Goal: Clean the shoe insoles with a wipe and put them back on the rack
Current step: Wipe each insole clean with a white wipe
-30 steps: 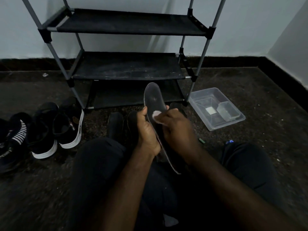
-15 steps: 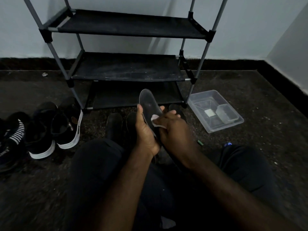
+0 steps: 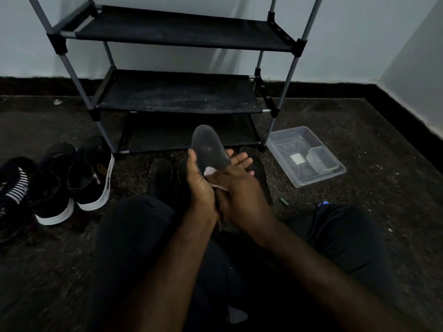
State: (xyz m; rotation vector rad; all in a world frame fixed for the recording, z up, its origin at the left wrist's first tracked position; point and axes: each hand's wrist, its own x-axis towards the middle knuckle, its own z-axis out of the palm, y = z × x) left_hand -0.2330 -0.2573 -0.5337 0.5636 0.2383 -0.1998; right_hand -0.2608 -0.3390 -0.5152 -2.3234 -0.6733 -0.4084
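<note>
Over the lap, the right hand (image 3: 242, 195) pinches the wipe (image 3: 209, 171) against the insole (image 3: 209, 149), which the left hand (image 3: 201, 185) grips toe-up, thumb in front. Wiping looks midway; next, I judge, firm strokes toward the toe, then a reach to the rack (image 3: 177, 94) beyond.

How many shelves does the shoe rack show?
3: the top shelf, the middle shelf below it, and the bottom shelf near the floor, partly behind the insole. The posts run above the frame, so more may be hidden.
</note>
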